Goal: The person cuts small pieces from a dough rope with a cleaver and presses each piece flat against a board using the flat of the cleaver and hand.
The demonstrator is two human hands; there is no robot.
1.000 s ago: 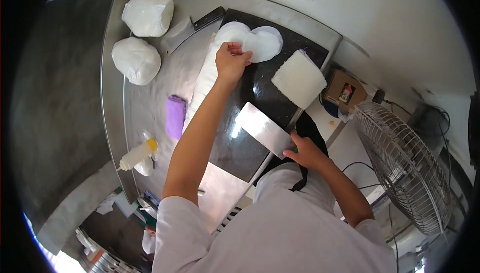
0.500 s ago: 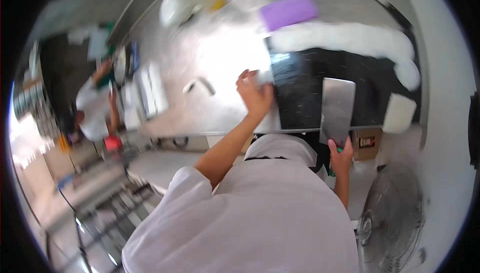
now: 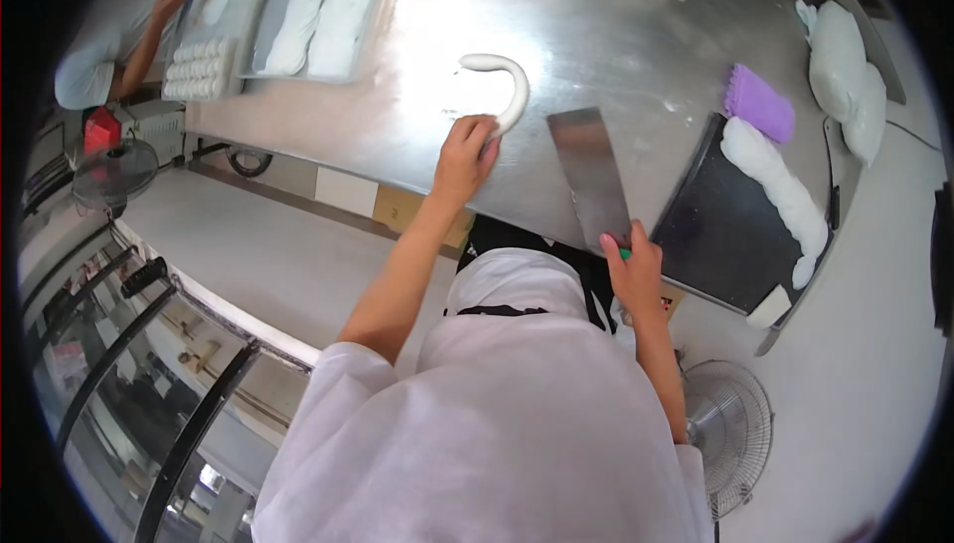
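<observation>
My left hand (image 3: 463, 160) is closed on the near end of a curved white dough strip (image 3: 518, 91), which bends in a hook shape on the steel table (image 3: 636, 56). My right hand (image 3: 636, 270) is wrapped round the green handle of a cleaver (image 3: 593, 173). The broad blade points away from me, over the steel just right of the dough strip. To the right, a long white dough roll (image 3: 770, 180) lies along the far side of a black board (image 3: 730, 230).
A purple cloth (image 3: 760, 104) and white bags (image 3: 840, 61) are at the right. A cream scraper (image 3: 768, 308) sits on the board's near corner. Dough trays (image 3: 253, 51) stand far left, beside another person's arm (image 3: 144, 46). A fan (image 3: 730, 429) is below right.
My view has turned left. My left hand, earlier apart from the dough strip, now grips its end. The cleaver has moved left from the black board to the steel table.
</observation>
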